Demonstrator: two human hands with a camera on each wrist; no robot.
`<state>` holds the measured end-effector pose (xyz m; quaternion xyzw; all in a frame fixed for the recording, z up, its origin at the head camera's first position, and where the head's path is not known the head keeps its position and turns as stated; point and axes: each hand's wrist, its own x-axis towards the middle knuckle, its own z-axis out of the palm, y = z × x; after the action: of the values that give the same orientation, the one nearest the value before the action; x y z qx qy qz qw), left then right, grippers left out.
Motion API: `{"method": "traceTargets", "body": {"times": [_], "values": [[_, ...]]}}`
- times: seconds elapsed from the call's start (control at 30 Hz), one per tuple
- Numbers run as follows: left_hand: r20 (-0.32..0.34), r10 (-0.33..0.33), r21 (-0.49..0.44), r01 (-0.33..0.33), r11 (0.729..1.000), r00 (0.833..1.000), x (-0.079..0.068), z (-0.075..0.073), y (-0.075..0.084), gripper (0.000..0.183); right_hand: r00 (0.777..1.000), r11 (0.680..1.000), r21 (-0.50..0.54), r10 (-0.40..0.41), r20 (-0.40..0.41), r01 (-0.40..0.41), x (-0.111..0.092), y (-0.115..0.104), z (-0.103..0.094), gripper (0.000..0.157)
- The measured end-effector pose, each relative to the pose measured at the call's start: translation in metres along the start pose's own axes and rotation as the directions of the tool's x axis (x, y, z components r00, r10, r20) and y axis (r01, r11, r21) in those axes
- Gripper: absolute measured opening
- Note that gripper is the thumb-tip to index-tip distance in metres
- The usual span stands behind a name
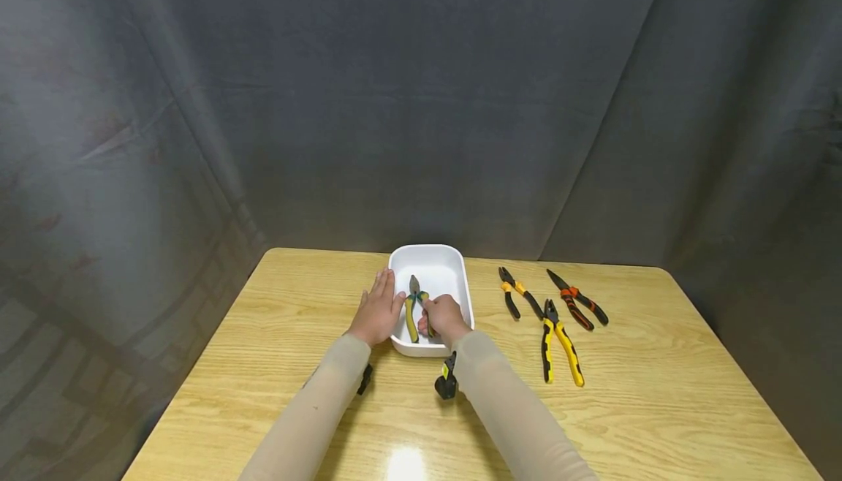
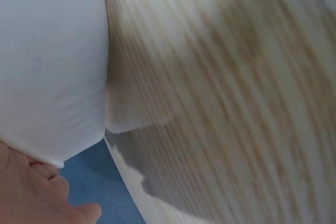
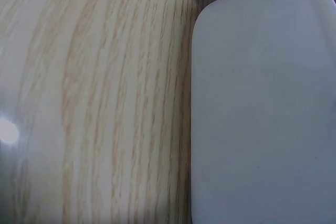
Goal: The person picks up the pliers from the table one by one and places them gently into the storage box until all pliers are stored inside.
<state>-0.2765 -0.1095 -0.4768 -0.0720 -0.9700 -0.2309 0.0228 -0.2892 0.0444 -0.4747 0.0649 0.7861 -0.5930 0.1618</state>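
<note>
Green-and-yellow pliers point(image 1: 414, 292): lying inside the white tray point(image 1: 424, 350), metal head pointing away from the person, handles spreading apart.
Likely handling: probably weighing fairly heavy for their size, staying stiff but swinging at the pivot; the coloured handles are likely offering the surer hold, the bare head a slicker one.
Right hand point(image 1: 444, 318): pinching the right handle between thumb and curled fingers.
Left hand point(image 1: 378, 314): resting straight-fingered against the tray's left rim.
Tabletop point(image 1: 316, 298): carrying the tray, with orange-and-black pliers point(image 1: 506, 286), red-and-black pliers point(image 1: 567, 293) and yellow-and-black pliers point(image 1: 566, 350) lying to its right.
</note>
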Motion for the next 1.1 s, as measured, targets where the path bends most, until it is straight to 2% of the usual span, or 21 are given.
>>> {"method": "traceTargets", "body": {"times": [0.83, 1.1], "values": [[0.006, -0.012, -0.032, 0.012, 0.999, 1.000, -0.0011, -0.0028, 0.0015, 0.061, 0.998, 0.997, -0.041, -0.058, 0.025, 0.059, 0.0008, 0.0039, 0.0028, 0.034], [0.011, -0.012, -0.030, 0.013, 0.999, 1.000, -0.0005, -0.0026, 0.0016, 0.062, 0.999, 0.999, -0.025, -0.019, 0.031, 0.020, 0.0023, 0.0030, 0.0040, 0.035]]}}
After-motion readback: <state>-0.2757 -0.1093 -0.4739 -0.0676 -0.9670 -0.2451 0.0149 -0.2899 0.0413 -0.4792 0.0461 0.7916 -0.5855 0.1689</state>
